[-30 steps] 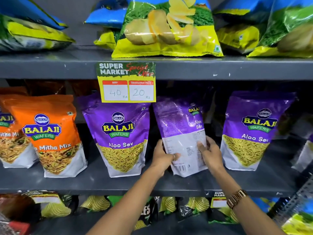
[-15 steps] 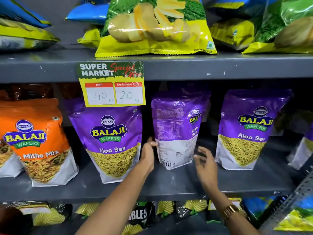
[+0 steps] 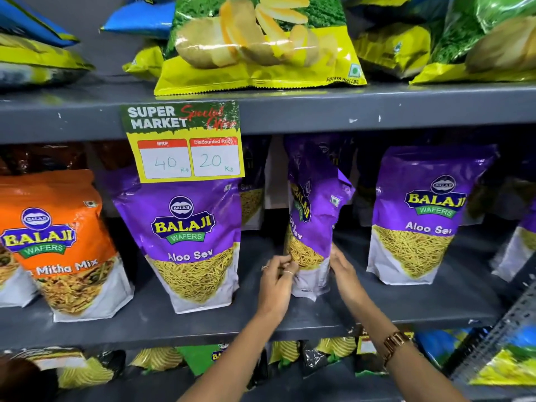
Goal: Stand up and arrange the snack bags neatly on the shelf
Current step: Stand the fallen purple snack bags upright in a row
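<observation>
A purple Aloo Sev bag (image 3: 311,216) stands on the grey middle shelf (image 3: 406,303), turned so its front faces left, edge-on to me. My left hand (image 3: 277,275) pinches its lower left edge. My right hand (image 3: 343,271) presses its lower right side. Two more purple Aloo Sev bags stand upright facing me, one to the left (image 3: 191,242) and one to the right (image 3: 426,216). An orange Mitha Mix bag (image 3: 62,248) stands at the far left.
A yellow price tag (image 3: 185,143) hangs from the upper shelf's edge. Green and yellow potato wafer bags (image 3: 261,44) lie on the upper shelf. More snack bags fill the lower shelf (image 3: 203,361). Further purple bags stand behind the front row.
The held purple bag has been turned from showing its back to showing its front edge-on. Both hands moved to grip its lower sides again.
</observation>
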The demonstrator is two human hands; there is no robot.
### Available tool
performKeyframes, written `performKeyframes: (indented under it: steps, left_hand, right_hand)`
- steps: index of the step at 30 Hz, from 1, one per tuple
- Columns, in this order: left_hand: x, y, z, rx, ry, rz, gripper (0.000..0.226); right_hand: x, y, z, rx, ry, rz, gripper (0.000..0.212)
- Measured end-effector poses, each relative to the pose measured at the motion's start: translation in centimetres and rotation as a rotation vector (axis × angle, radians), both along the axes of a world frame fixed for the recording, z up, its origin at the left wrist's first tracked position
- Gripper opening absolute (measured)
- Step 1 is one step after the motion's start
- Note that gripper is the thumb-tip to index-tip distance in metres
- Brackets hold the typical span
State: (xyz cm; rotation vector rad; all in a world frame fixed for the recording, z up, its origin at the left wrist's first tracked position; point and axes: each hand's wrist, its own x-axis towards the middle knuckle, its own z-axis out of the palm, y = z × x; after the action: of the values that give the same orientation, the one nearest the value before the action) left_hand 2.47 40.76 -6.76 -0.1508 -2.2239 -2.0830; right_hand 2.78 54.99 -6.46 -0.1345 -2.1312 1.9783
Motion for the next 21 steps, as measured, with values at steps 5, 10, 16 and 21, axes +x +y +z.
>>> performKeyframes:
  steps: [5,10,16,21]
  left_hand:
    - [-3.8,0.3,2.7,0.043,-0.132,0.107,0.027]
    - [-6.7,0.5,5.0,0.144,-0.428,-0.114,0.058]
    - [-6.3,0.8,2.6,0.123,-0.361,-0.096,0.056]
    - [-3.2,-0.2,2.0,-0.038,-0.179,0.050,0.063]
  right_hand:
    - [2.4,-0.7,-1.3,0.056,0.152,-0.328,0.015]
    - [6.1,-4.1,-2.7,0.044,0.137,-0.340,0.015]
    - [6.5,-5.8,-2.0,-0.013,0.095,-0.312,0.068]
    - [4.0,-3.5,-1.2,-0.132,0.041,-0.316,0.045]
